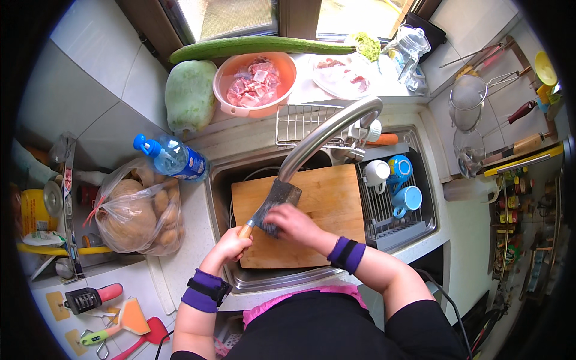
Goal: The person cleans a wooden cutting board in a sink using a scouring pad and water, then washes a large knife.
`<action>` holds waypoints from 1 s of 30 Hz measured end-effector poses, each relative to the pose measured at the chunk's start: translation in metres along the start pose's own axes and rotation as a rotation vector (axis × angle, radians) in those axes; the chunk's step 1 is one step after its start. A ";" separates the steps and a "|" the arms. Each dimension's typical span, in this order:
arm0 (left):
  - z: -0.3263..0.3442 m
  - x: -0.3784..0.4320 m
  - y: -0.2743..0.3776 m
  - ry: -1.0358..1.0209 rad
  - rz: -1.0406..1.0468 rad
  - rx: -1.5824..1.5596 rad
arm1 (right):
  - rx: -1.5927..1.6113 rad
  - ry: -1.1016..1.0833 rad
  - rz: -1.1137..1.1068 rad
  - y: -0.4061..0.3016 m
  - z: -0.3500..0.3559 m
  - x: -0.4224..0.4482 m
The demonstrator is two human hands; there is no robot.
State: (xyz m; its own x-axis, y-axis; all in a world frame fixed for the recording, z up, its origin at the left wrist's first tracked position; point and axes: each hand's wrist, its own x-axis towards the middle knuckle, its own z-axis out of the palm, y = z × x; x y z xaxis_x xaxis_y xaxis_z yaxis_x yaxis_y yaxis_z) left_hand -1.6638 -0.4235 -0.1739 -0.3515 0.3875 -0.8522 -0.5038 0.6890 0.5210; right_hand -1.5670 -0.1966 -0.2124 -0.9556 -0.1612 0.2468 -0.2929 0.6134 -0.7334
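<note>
My left hand (232, 244) is closed around the wooden handle of a cleaver (279, 202) with a dark, broad blade. Over the lower part of that blade lies my right hand (290, 223), slightly blurred, its fingers touching or very near the metal; whether they grip it I cannot tell. The blade is under the end of the curved steel faucet (330, 135). Beneath both hands a wooden cutting board (333, 202) lies across the sink (220, 193).
Mugs (407, 200) stand on a dish rack right of the board. Behind the sink are a pink basin of raw meat (225, 101), a plate with meat (330, 85), a winter melon (190, 95) and a long green gourd (261, 45). Leftward stand a pump bottle (180, 159) and a bag of potatoes (139, 216).
</note>
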 end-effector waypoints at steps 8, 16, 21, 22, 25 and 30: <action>0.001 0.002 0.001 0.010 0.002 0.030 | -0.033 0.064 0.074 0.030 -0.015 0.005; 0.001 0.000 0.000 0.028 -0.005 0.025 | -0.025 0.093 0.161 0.037 -0.029 0.009; 0.001 0.007 -0.008 0.034 0.001 0.050 | 0.042 -0.113 -0.144 -0.002 0.004 -0.001; 0.001 0.006 -0.008 0.040 0.000 0.056 | 0.082 -0.131 -0.178 -0.004 0.000 0.001; 0.001 0.004 -0.004 0.048 -0.007 0.072 | 0.029 0.056 0.044 0.034 -0.016 0.008; 0.003 0.006 -0.006 0.027 -0.032 0.038 | -0.010 0.096 0.213 0.022 0.000 0.013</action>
State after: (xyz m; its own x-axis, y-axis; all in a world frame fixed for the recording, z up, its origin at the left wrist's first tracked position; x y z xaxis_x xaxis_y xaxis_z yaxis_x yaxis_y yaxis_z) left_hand -1.6604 -0.4234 -0.1823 -0.3570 0.3484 -0.8667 -0.4852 0.7237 0.4908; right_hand -1.5859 -0.1848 -0.2252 -0.9880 0.0469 0.1468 -0.0843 0.6331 -0.7695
